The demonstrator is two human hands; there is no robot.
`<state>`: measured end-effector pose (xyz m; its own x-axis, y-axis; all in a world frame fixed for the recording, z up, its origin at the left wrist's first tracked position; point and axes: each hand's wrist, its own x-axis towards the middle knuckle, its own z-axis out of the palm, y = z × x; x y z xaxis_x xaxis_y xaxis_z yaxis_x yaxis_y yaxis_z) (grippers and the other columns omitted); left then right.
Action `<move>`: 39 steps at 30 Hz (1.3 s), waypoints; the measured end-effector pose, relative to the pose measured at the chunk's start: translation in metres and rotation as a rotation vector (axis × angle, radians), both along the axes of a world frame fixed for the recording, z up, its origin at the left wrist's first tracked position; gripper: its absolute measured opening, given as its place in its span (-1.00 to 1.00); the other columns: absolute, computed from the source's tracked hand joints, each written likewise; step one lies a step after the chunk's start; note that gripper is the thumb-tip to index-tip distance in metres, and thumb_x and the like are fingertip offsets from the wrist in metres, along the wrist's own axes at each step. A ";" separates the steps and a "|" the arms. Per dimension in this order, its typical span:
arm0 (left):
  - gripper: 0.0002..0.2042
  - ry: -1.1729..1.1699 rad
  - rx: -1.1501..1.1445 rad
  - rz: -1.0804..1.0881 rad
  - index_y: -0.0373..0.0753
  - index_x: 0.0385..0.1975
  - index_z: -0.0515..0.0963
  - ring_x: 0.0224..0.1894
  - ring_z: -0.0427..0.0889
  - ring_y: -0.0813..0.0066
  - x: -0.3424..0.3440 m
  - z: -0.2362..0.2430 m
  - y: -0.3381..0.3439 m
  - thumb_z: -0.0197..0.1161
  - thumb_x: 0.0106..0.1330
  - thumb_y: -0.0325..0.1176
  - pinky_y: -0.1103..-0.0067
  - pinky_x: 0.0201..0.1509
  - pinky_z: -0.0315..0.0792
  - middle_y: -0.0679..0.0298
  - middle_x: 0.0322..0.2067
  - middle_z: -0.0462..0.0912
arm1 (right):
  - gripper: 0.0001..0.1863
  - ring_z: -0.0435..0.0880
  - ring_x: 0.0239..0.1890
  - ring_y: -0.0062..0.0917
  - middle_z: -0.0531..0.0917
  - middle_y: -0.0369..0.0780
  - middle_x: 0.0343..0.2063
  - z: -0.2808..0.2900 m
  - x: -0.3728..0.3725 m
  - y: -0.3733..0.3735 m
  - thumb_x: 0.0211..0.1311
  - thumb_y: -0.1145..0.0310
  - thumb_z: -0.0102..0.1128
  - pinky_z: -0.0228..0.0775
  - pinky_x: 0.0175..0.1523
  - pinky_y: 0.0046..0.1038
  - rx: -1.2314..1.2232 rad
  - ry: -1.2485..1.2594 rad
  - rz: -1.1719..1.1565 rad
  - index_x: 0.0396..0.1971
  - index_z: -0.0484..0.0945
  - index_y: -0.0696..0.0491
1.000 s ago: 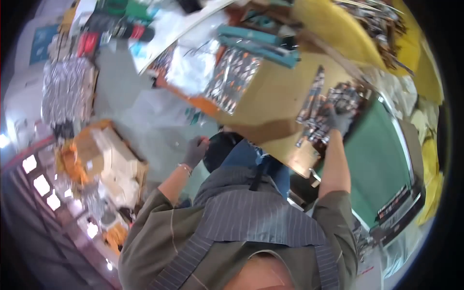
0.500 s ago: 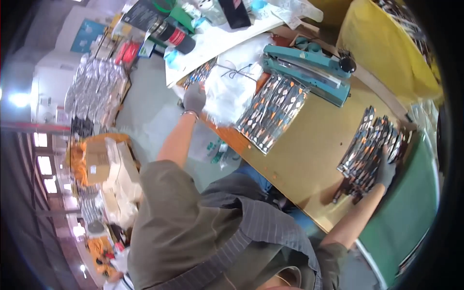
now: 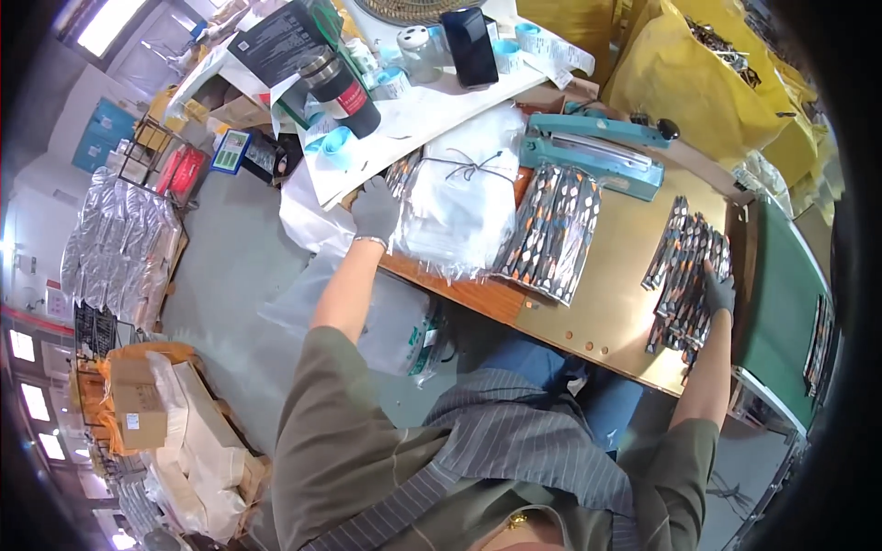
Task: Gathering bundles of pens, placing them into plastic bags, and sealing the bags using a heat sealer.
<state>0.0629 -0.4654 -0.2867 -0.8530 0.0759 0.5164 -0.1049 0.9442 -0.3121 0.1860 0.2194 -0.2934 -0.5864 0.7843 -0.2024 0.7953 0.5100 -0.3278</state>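
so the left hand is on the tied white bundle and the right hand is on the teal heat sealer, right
Not quite. The head view shows the right hand resting on the row of patterned packets by the green conveyor belt, not on the teal heat sealer. The left hand is on the tied white bundle.

gloved hands [image 3: 377, 209]: 2 | heat sealers [image 3: 593, 154]: 1 | phones [image 3: 470, 46]: 1 | flasks [image 3: 344, 92]: 1

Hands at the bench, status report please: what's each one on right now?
Left hand gloved, resting on the tied bundle of clear bags. Right hand gloved, pressing the row of patterned packets. Teal heat sealer behind, untouched.
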 end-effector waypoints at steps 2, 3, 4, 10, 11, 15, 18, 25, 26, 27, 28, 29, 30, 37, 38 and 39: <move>-0.74 -0.031 0.078 -0.030 -0.25 -0.33 0.37 -0.45 0.61 0.29 0.007 0.002 -0.001 0.19 0.05 -0.27 0.44 -0.46 0.51 0.19 -0.44 0.52 | 0.27 0.19 0.29 -0.05 0.20 0.18 0.23 -0.002 0.006 0.001 -0.25 -0.54 0.04 0.06 0.32 -0.22 -0.002 -0.014 0.012 0.31 0.02 0.19; -0.77 -0.064 0.142 -0.048 -0.25 -0.32 0.37 -0.46 0.60 0.28 0.013 0.007 -0.002 0.17 0.07 -0.30 0.42 -0.44 0.51 0.19 -0.44 0.51 | 0.27 0.19 0.29 -0.05 0.20 0.18 0.23 -0.005 0.008 0.005 -0.25 -0.54 0.04 0.06 0.32 -0.22 0.001 -0.009 0.014 0.31 0.02 0.19; -0.77 -0.065 0.145 -0.051 -0.25 -0.32 0.37 -0.46 0.60 0.28 0.017 0.011 0.000 0.17 0.07 -0.30 0.42 -0.44 0.51 0.19 -0.44 0.51 | 0.27 0.18 0.29 -0.04 0.17 0.16 0.24 -0.010 0.011 0.012 -0.26 -0.55 0.02 0.06 0.32 -0.20 -0.009 -0.018 0.020 0.33 0.00 0.13; -0.80 -0.083 0.213 -0.161 -0.23 -0.21 0.43 -0.42 0.60 0.19 0.021 0.035 0.005 0.06 0.19 -0.35 0.36 -0.36 0.48 0.14 -0.40 0.58 | 0.25 0.16 0.30 -0.03 0.14 0.18 0.25 0.003 0.007 0.002 -0.23 -0.55 -0.01 0.06 0.31 -0.20 -0.024 -0.018 0.060 0.33 0.00 0.11; -0.80 -0.081 0.212 -0.168 -0.23 -0.21 0.43 -0.42 0.60 0.19 0.022 0.038 0.011 0.06 0.19 -0.35 0.36 -0.36 0.48 0.14 -0.40 0.58 | 0.25 0.16 0.30 -0.03 0.14 0.18 0.25 0.002 0.008 0.003 -0.23 -0.55 -0.01 0.06 0.31 -0.20 -0.025 -0.015 0.053 0.33 0.00 0.11; -0.65 -0.860 1.531 -0.193 -0.31 -0.15 0.48 -0.65 0.50 0.58 0.040 0.097 0.132 0.01 0.37 -0.11 0.63 -0.55 0.38 0.22 -0.52 0.60 | 0.17 0.33 0.20 -0.02 0.36 0.20 0.11 -0.008 0.033 0.030 -0.16 -0.49 0.02 0.15 0.25 -0.23 -0.047 0.069 0.054 0.27 0.10 0.20; -0.59 -1.282 1.968 -0.399 -0.34 -0.04 0.41 -0.54 0.55 0.59 0.067 0.088 0.221 0.05 0.36 -0.08 0.67 -0.52 0.41 0.14 -0.40 0.59 | 0.14 0.45 0.08 -0.04 0.50 0.19 -0.04 0.000 0.015 0.040 -0.07 -0.54 -0.17 0.22 0.15 -0.27 -0.295 0.362 -0.129 0.02 0.39 0.39; -0.18 -0.787 1.064 -0.439 -0.53 -0.03 0.39 -0.07 0.53 0.04 0.046 0.013 0.441 0.20 0.07 0.27 0.39 0.06 0.35 -0.16 -0.10 0.53 | 0.14 0.48 0.07 -0.04 0.49 0.20 -0.04 0.016 -0.010 -0.030 -0.24 -0.32 0.25 0.31 0.12 -0.28 -0.063 0.245 0.028 0.23 0.15 0.23; -0.23 -1.057 1.533 -0.497 -0.50 -0.11 0.46 -0.15 0.54 0.20 0.040 0.007 0.458 0.25 0.05 0.24 0.46 -0.02 0.37 -0.03 -0.20 0.57 | 0.10 0.50 0.04 -0.06 0.52 0.19 -0.08 0.056 -0.014 -0.068 -0.27 -0.27 0.28 0.34 0.08 -0.29 -0.196 0.240 0.165 0.19 0.17 0.24; -0.29 -1.346 1.996 -0.579 -0.48 -0.20 0.53 -0.23 0.55 0.37 0.039 -0.001 0.481 0.30 0.03 0.21 0.53 -0.10 0.38 0.10 -0.30 0.61 | -0.06 0.54 0.00 -0.09 0.55 0.16 -0.14 0.036 -0.014 -0.071 -0.21 -0.18 0.28 0.37 0.02 -0.29 -0.303 0.318 0.237 0.08 0.27 0.24; -0.46 -1.356 1.989 -0.440 -0.37 -0.35 0.60 -0.33 0.48 0.60 0.044 -0.008 0.493 0.35 0.05 0.11 0.63 -0.21 0.35 0.31 -0.45 0.59 | 0.09 0.54 -0.01 -0.05 0.55 0.15 -0.14 0.032 -0.016 -0.084 -0.28 -0.20 0.37 0.38 0.03 -0.27 -0.490 0.433 0.216 0.15 0.19 0.31; -0.51 -1.253 2.077 -0.373 -0.38 -0.31 0.60 -0.32 0.51 0.58 0.047 -0.016 0.493 0.33 0.10 0.03 0.61 -0.24 0.37 0.30 -0.41 0.61 | -0.12 0.60 -0.08 -0.20 0.60 0.05 -0.18 0.034 -0.018 -0.091 -0.20 -0.02 0.40 0.43 -0.05 -0.33 -0.502 0.318 0.141 0.06 0.31 0.28; -0.54 -1.284 2.049 -0.360 -0.36 -0.29 0.60 -0.31 0.52 0.60 0.047 -0.019 0.484 0.34 0.10 -0.01 0.63 -0.24 0.37 0.30 -0.38 0.61 | -0.23 0.61 -0.13 -0.32 0.61 -0.02 -0.20 0.014 -0.015 -0.086 -0.14 0.09 0.39 0.44 -0.07 -0.39 -0.850 0.494 0.131 0.04 0.35 0.25; -0.64 -1.104 1.936 -0.720 -0.28 -0.21 0.55 -0.25 0.54 0.63 0.064 0.061 0.427 0.46 -0.01 -0.32 0.62 -0.11 0.43 0.37 -0.36 0.61 | -0.52 0.57 -0.23 -0.59 0.60 -0.25 -0.23 0.059 -0.004 -0.124 0.02 0.38 0.28 0.42 -0.06 -0.53 -1.433 0.982 0.154 -0.01 0.42 0.14; -0.59 -0.987 1.928 -0.872 -0.29 -0.19 0.54 -0.24 0.55 0.62 0.070 0.085 0.422 0.49 -0.06 -0.37 0.61 -0.08 0.44 0.37 -0.35 0.62 | -0.49 0.57 -0.18 -0.58 0.59 -0.26 -0.18 0.085 0.002 -0.130 0.00 0.41 0.28 0.43 -0.02 -0.51 -1.356 1.089 0.276 0.02 0.41 0.14; -0.55 -0.884 1.915 -1.021 -0.30 -0.17 0.52 -0.24 0.56 0.61 0.076 0.107 0.418 0.51 -0.11 -0.42 0.60 -0.04 0.44 0.37 -0.33 0.62 | -0.41 0.56 -0.09 -0.52 0.58 -0.22 -0.14 0.098 0.011 -0.131 -0.07 0.48 0.33 0.42 0.06 -0.43 -1.324 1.161 0.317 0.05 0.38 0.15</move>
